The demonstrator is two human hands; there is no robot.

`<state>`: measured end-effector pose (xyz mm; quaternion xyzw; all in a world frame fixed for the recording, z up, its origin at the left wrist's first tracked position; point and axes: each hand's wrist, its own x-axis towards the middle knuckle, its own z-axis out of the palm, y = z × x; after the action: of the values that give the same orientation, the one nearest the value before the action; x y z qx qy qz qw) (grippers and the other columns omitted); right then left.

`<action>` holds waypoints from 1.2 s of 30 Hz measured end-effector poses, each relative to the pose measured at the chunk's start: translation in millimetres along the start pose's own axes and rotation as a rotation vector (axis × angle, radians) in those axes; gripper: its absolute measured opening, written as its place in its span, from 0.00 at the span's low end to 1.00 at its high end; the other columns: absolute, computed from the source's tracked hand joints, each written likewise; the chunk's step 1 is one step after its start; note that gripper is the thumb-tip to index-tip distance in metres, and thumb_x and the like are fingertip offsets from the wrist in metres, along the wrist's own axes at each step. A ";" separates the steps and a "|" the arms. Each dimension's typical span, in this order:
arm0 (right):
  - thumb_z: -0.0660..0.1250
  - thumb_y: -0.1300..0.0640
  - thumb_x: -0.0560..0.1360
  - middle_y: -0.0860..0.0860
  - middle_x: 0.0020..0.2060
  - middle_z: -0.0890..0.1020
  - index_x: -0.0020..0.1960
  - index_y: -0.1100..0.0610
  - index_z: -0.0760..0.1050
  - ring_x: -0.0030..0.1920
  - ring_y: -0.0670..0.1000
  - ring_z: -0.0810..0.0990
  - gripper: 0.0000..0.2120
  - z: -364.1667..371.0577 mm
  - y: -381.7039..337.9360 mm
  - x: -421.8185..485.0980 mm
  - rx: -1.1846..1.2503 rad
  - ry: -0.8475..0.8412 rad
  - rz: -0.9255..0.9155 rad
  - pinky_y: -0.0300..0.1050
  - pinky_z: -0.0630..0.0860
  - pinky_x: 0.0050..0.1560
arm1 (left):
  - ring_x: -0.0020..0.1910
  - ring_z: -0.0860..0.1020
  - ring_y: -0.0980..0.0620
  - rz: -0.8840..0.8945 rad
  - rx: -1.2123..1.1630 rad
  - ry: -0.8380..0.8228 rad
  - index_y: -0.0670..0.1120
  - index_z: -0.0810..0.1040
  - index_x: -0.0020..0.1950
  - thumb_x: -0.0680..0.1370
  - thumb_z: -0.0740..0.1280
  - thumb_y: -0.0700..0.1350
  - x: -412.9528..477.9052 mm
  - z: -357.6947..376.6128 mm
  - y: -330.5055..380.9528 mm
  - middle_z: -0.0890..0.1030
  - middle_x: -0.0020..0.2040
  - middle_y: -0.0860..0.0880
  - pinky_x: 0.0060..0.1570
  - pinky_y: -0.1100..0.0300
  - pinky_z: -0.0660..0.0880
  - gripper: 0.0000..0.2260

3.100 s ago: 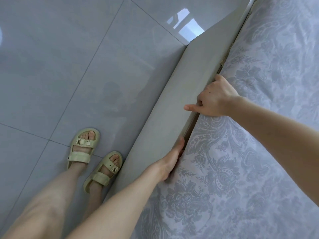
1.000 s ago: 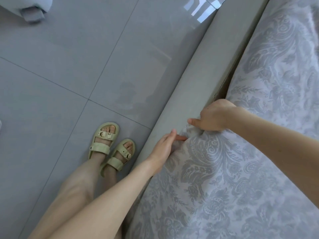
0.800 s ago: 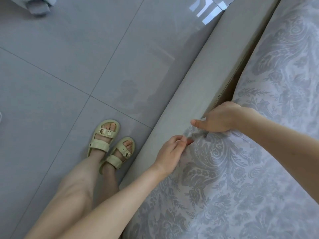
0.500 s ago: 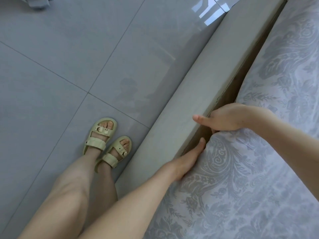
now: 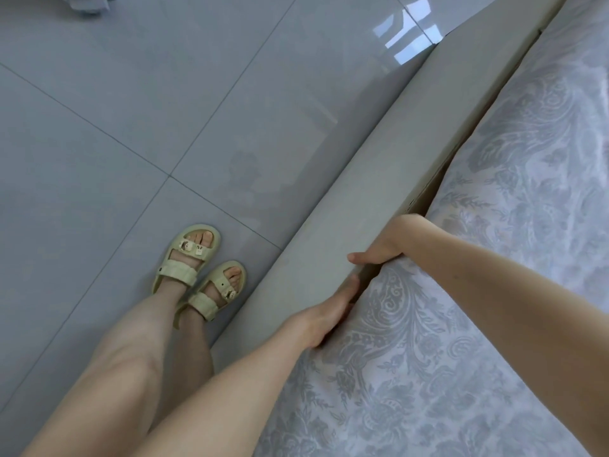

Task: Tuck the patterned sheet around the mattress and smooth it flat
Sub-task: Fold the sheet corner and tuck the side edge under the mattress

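Note:
The pale sheet with a grey floral pattern [image 5: 428, 364] covers the mattress across the right half of the view. My right hand [image 5: 392, 245] curls around the mattress edge with the sheet over it, thumb pointing left above the bed frame [image 5: 379, 166]. Just below it, my left hand [image 5: 329, 311] lies flat, its fingers pressed down into the narrow gap between frame and mattress; the fingertips are hidden there. The sheet's edge disappears into that dark gap [image 5: 435, 183], which runs up and to the right.
The wide grey upholstered frame rail runs diagonally from the lower middle to the top right. My legs and feet in pale sandals [image 5: 197, 258] stand on the glossy grey tiled floor [image 5: 131, 110] right beside the rail. Part of a pale object [image 5: 85, 3] shows at the top left.
My left hand pinched the sheet edge near the frame, then flattened and slid down into the gap. My right hand stayed gripping the mattress edge. The view shifted slightly.

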<state>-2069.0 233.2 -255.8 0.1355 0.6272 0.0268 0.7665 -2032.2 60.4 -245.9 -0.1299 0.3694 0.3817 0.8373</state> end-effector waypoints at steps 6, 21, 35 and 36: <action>0.38 0.26 0.71 0.55 0.64 0.75 0.65 0.57 0.72 0.66 0.55 0.72 0.44 -6.4 -3.6 -41.1 0.158 0.093 -0.003 0.48 0.66 0.63 | 0.71 0.65 0.50 -0.176 0.146 0.098 0.54 0.62 0.75 0.73 0.38 0.72 -1.3 -1.6 13.2 0.66 0.73 0.50 0.73 0.53 0.58 0.38; 0.45 0.40 0.79 0.60 0.76 0.44 0.77 0.58 0.42 0.76 0.57 0.39 0.34 70.1 -6.0 -18.7 0.799 1.210 0.460 0.64 0.37 0.72 | 0.47 0.80 0.51 0.037 0.137 0.343 0.40 0.79 0.56 0.81 0.42 0.61 -46.3 -46.9 -11.1 0.82 0.51 0.44 0.51 0.62 0.76 0.33; 0.50 0.43 0.78 0.50 0.43 0.85 0.50 0.54 0.82 0.53 0.52 0.81 0.25 97.2 -43.7 -87.5 0.348 1.461 -0.179 0.60 0.51 0.73 | 0.57 0.77 0.53 -0.002 0.215 0.299 0.53 0.79 0.58 0.80 0.42 0.63 -50.6 -22.1 -80.3 0.80 0.58 0.52 0.61 0.59 0.69 0.28; 0.46 0.40 0.77 0.47 0.38 0.84 0.46 0.52 0.82 0.50 0.50 0.81 0.28 96.4 -52.4 -91.4 0.249 1.261 -0.221 0.58 0.50 0.74 | 0.57 0.76 0.53 -0.016 0.217 0.279 0.55 0.77 0.59 0.79 0.42 0.64 -48.3 -22.8 -82.5 0.78 0.58 0.53 0.59 0.61 0.68 0.28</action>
<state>-2001.7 146.7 -164.2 0.1163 0.9653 -0.0508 0.2284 -2004.5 -32.9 -232.4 -0.0937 0.5200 0.3111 0.7900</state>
